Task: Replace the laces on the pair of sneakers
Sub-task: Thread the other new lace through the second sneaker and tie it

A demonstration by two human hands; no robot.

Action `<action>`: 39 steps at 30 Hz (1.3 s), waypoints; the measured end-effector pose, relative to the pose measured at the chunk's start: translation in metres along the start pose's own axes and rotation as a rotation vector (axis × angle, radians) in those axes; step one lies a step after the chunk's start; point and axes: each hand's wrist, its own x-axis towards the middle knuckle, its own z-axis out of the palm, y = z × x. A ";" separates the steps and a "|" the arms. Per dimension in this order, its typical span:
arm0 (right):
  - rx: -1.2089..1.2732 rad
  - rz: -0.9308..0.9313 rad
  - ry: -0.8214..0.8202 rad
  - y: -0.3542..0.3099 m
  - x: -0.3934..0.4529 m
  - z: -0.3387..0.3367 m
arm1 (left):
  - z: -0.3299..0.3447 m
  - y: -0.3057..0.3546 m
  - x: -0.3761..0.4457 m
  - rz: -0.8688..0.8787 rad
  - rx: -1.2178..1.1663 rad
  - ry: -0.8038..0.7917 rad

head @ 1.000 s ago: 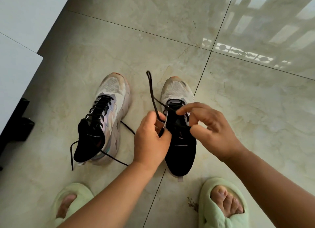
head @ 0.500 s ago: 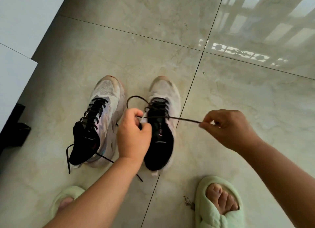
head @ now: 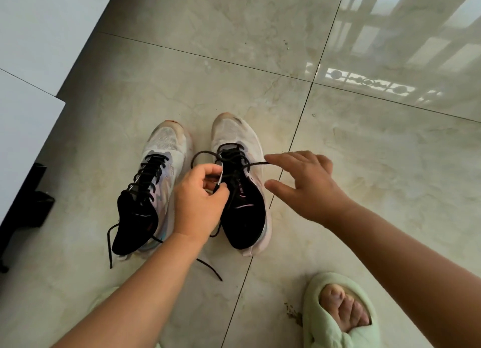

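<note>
Right hand (head: 307, 183) is now hanging spread above the right sneaker (head: 240, 183), having let go of the black lace (head: 256, 163) end it was pulling taut half a second ago. Left hand (head: 200, 199) is pinching the other strand beside the tongue. Left sneaker (head: 153, 189) is sitting laced on the floor (head: 364, 191). Which eyelet is next is hard to make out.

White sneakers (head: 238, 191) side by side, upright — black laces (head: 153, 170), partly threaded

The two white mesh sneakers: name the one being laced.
The right white mesh sneaker, beside the floor's grout line; the left hand pinches its black lace.
</note>
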 end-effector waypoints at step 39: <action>0.283 -0.156 0.202 -0.012 0.000 -0.023 | 0.014 0.052 -0.003 0.661 0.303 -0.078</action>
